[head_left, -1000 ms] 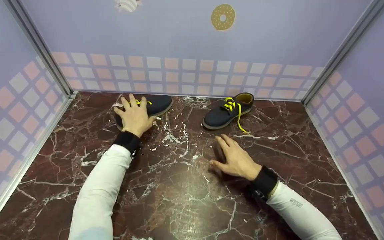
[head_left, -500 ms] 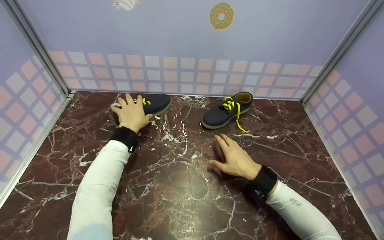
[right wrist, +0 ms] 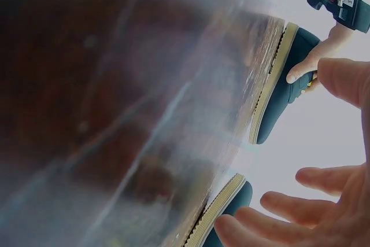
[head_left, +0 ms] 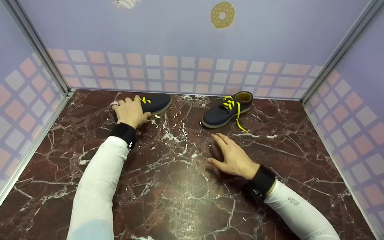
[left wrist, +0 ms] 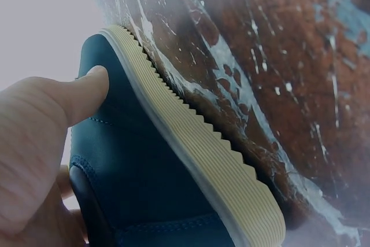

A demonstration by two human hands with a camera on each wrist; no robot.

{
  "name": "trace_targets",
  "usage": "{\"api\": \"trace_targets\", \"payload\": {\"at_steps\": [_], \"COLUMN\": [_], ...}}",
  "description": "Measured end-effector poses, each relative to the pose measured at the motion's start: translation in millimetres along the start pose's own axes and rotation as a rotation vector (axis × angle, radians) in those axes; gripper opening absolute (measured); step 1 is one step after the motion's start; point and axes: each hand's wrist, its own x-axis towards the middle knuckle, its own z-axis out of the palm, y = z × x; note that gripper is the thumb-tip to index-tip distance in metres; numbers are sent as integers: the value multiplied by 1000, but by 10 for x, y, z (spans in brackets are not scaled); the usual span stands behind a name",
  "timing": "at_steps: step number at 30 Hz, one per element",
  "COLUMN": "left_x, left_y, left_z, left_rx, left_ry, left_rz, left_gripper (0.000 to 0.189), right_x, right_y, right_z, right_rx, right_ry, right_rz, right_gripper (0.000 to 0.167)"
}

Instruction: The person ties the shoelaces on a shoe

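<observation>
A dark blue lace-up shoe with yellow laces lies on the left by the back wall, toe to the right. My left hand grips it from above across the ankle end, hiding the opening and the heel. In the left wrist view the thumb presses the side of the upper above the cream ridged sole, with fingers on the other side. The matching right shoe stands with its toe toward the front left, one lace end trailing on the floor. In front of it my right hand hovers low, fingers extended, holding nothing.
The dark red marbled floor is bounded by a lilac back wall with pink and white squares, and by side walls on both sides. Grey metal strips run up the corners.
My left hand's spread fingers have drawn together and curled over the shoe, and the hand has shifted slightly left. The right hand and the other shoe stay nearly where they were.
</observation>
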Motion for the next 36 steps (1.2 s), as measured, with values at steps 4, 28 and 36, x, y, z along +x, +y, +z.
{"api": "trace_targets", "payload": {"at_steps": [4,28,36], "left_x": [40,70,50], "left_y": [0,24,82], "left_z": [-7,-52,-58], "left_rx": [7,-20,-34], "left_ry": [-14,-63,-98], "left_rz": [-12,-45,-86], "left_gripper": [93,91,92], "right_x": [21,115,123], "right_y": [-12,-62,-104], "right_z": [9,36,41], "right_rx": [-1,66,47], "right_ry": [16,33,13], "right_rz": [-15,-30,-14], "right_gripper": [94,87,89]}}
